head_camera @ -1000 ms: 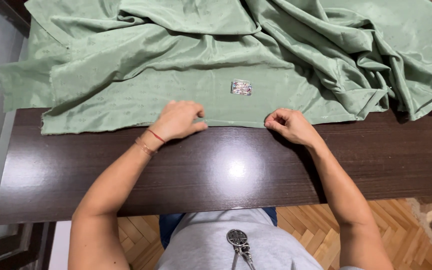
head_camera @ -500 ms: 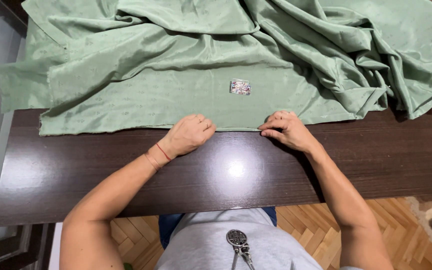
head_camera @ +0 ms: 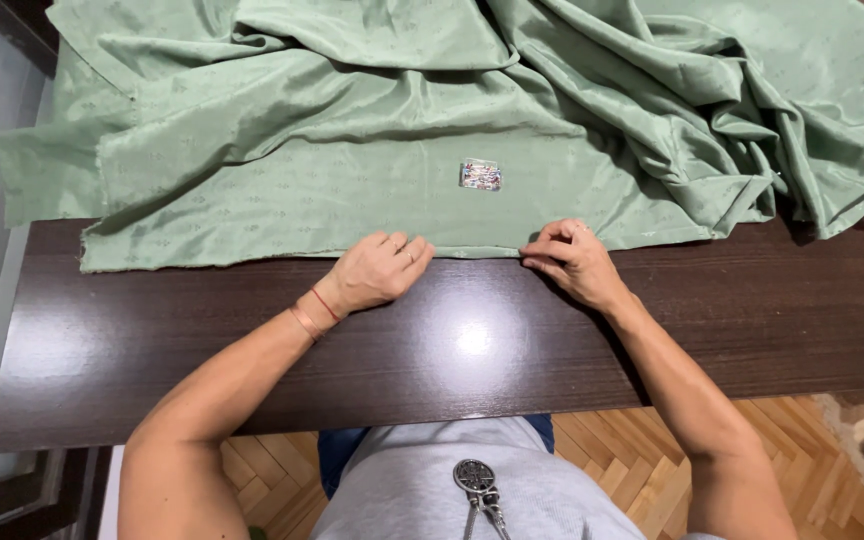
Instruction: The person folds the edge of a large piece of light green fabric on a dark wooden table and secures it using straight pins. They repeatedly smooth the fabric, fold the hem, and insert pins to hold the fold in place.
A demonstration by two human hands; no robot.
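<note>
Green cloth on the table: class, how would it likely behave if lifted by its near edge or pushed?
The green cloth would probably go floppy: it lies in deep folds at the far right. Its sheen suggests it may slide easily on the glossy table. Both hands, left hand and right hand, are at its near edge.

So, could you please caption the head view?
Both hands grip green fabric's near edge on a dark wooden table.
</note>
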